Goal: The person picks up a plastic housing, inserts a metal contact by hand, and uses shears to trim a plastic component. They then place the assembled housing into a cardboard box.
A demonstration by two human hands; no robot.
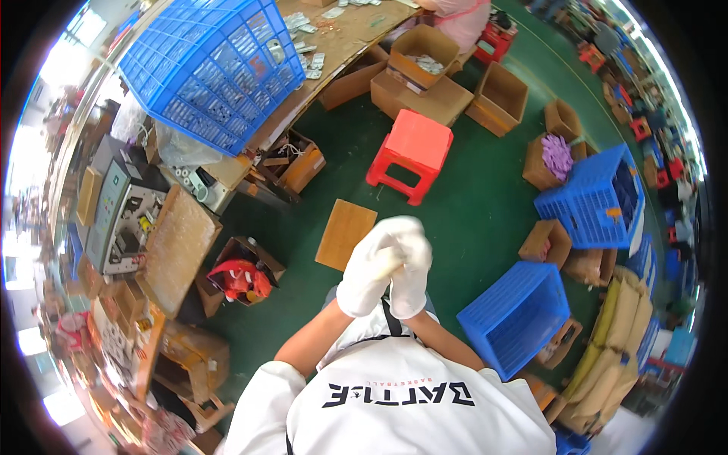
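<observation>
Both of my hands wear white gloves and are brought together in front of my body. My left hand is closed, its fingers meeting those of my right hand. The right hand is curled too, its upper edge slightly blurred. Anything between the palms is hidden by the gloves. Just beyond the left hand, a square wooden board lies lower down, apart from it. Farther ahead stands a red plastic stool.
A blue crate full of small pieces sits on the worktable. At left is a machine. Cardboard boxes and an empty-looking blue crate stand on the green floor. Another person is at the far table.
</observation>
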